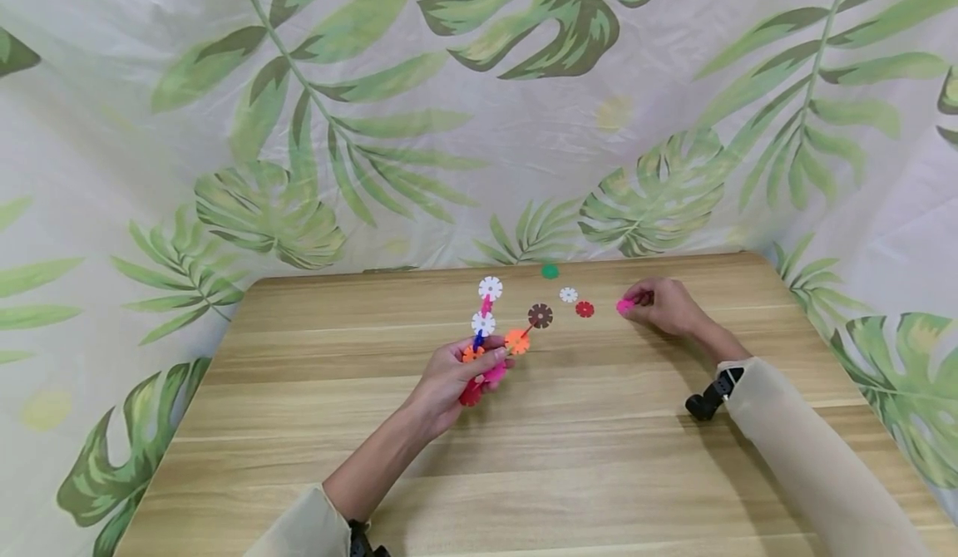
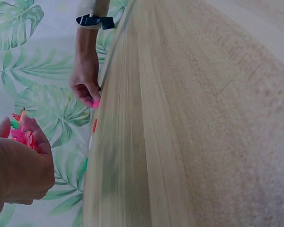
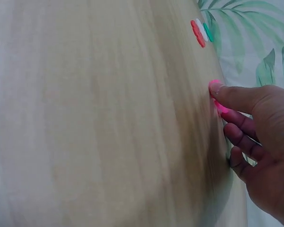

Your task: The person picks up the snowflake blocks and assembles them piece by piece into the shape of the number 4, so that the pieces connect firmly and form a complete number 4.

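Note:
In the head view my left hand grips a chain of interlocking snowflake discs. White, pink and blue discs reach up from the fingers; an orange disc and a brown disc branch off to the right. Red and pink discs hang at the fingertips, and part of the chain is hidden by the hand. Farther right, my right hand pinches a single pink disc between thumb and fingers, close over the table. The right wrist view shows the thumb pressed on this pink disc.
Loose discs lie near the table's back edge: a green disc, a white disc and a red disc, between the two hands. The wooden table meets a leaf-patterned cloth behind it.

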A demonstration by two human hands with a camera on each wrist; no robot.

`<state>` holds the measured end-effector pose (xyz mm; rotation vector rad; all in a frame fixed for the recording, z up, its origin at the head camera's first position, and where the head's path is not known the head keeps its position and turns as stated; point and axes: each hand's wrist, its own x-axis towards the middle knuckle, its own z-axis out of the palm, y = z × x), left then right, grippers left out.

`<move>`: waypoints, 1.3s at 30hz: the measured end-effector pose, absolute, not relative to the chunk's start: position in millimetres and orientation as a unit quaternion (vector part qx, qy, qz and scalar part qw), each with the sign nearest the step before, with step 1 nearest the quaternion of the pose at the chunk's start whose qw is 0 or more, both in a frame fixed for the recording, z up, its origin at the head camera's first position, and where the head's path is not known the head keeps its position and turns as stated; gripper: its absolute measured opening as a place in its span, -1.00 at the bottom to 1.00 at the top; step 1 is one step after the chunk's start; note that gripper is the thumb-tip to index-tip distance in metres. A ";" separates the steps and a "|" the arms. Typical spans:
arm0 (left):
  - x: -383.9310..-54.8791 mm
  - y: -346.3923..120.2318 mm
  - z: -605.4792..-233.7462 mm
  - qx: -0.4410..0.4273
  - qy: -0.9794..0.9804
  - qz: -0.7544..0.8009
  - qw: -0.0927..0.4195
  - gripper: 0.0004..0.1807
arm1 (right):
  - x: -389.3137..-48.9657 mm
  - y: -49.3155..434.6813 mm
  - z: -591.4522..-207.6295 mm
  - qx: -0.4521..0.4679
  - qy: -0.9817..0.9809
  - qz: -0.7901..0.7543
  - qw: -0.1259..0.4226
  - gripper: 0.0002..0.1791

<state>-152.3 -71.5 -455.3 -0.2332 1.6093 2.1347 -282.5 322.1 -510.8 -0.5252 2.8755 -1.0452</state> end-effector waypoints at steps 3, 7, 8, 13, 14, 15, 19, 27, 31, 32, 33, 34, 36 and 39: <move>-152.0 -71.4 -455.0 -0.086 0.582 0.776 0.226 -0.64 | -280.4 321.6 -512.2 -0.165 0.924 -0.346 0.011 -0.80; -151.6 -71.6 -454.6 -0.087 0.580 0.778 0.223 -0.65 | -276.8 320.8 -512.3 -0.169 0.919 -0.355 -0.007 -0.77; -151.5 -71.8 -454.5 -0.086 0.580 0.779 0.223 -0.65 | -276.0 320.8 -511.9 -0.172 0.918 -0.357 -0.011 -0.77; -150.8 -72.9 -454.3 -0.085 0.578 0.780 0.223 -0.64 | -273.2 321.6 -510.1 -0.178 0.917 -0.357 -0.023 -0.75; -150.5 -73.2 -454.1 -0.086 0.577 0.781 0.223 -0.63 | -272.8 321.6 -509.9 -0.179 0.916 -0.358 -0.023 -0.75; -150.4 -73.3 -454.2 -0.086 0.577 0.781 0.223 -0.63 | -272.4 321.3 -509.8 -0.178 0.916 -0.359 -0.023 -0.76; -150.2 -73.6 -454.7 -0.088 0.574 0.783 0.223 -0.62 | -269.2 318.4 -508.4 -0.176 0.911 -0.373 -0.021 -0.79; -152.0 -73.3 -454.5 -0.092 0.575 0.781 0.224 -0.62 | -256.8 307.3 -500.5 -0.167 0.900 -0.403 -0.014 -0.81; -152.7 -73.9 -454.9 -0.100 0.579 0.778 0.223 -0.62 | -249.1 297.3 -495.7 -0.173 0.890 -0.422 -0.018 -0.79; -152.9 -74.0 -455.1 -0.101 0.579 0.778 0.222 -0.62 | -247.1 294.5 -494.6 -0.176 0.887 -0.426 -0.019 -0.78; -153.0 -74.0 -455.3 -0.102 0.578 0.778 0.221 -0.62 | -245.2 291.8 -493.6 -0.178 0.885 -0.430 -0.021 -0.78; -153.1 -74.0 -455.6 -0.103 0.578 0.779 0.220 -0.61 | -243.3 289.0 -492.6 -0.180 0.883 -0.432 -0.024 -0.78; -153.3 -73.9 -455.8 -0.103 0.576 0.781 0.218 -0.62 | -239.4 283.5 -490.4 -0.187 0.879 -0.438 -0.031 -0.78; -153.2 -73.6 -456.0 -0.102 0.572 0.785 0.216 -0.62 | -232.7 274.8 -486.5 -0.201 0.867 -0.454 -0.042 -0.79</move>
